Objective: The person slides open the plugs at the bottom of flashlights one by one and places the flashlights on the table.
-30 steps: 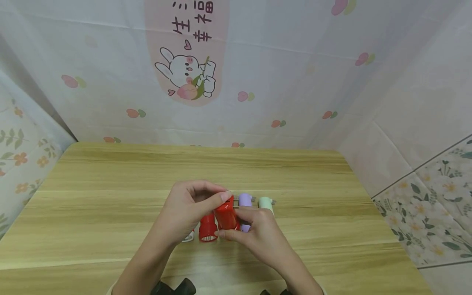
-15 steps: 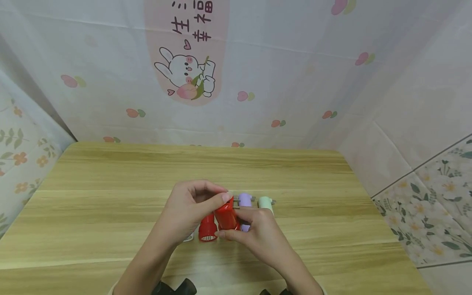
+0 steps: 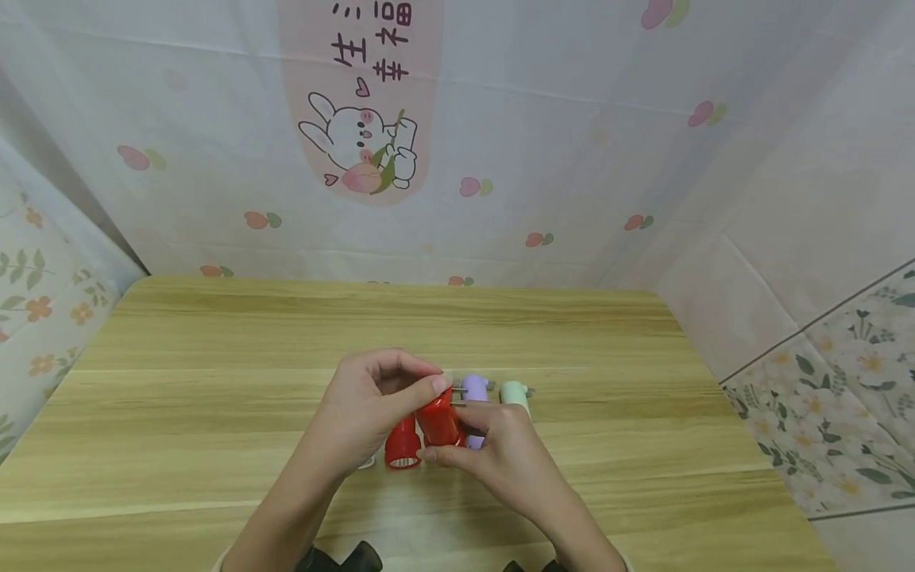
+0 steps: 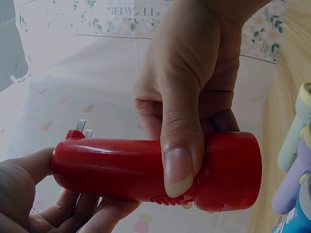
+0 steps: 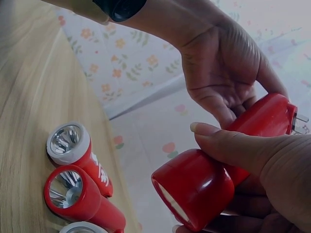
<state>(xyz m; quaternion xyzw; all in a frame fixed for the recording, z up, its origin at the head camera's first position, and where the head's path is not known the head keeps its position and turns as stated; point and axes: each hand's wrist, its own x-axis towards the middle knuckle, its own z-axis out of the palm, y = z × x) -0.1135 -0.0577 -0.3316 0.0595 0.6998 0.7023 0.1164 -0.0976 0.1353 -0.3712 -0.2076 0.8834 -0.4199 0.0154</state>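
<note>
A red flashlight [image 3: 440,423] with a fold-out plug is held up between both hands, above the table. My left hand [image 3: 363,409] grips its tail end, thumb and fingers on either side, with two metal prongs [image 4: 81,128] sticking out there. Nearer the wide head, my right hand [image 3: 503,445] holds the barrel; its thumb lies along the side by the ribbed switch [image 4: 167,199] in the left wrist view. The right wrist view shows the flashlight head [image 5: 194,187] pointing down and left, with the right fingers curled underneath.
Below the hands, several flashlights stand in a row on the wooden table [image 3: 214,397]: a white-rimmed red one [image 5: 70,143], a plain red one [image 3: 403,446], a blue one [image 4: 297,216], a purple one [image 3: 475,388] and a pale green one [image 3: 513,393]. A printed curtain [image 3: 543,159] hangs behind.
</note>
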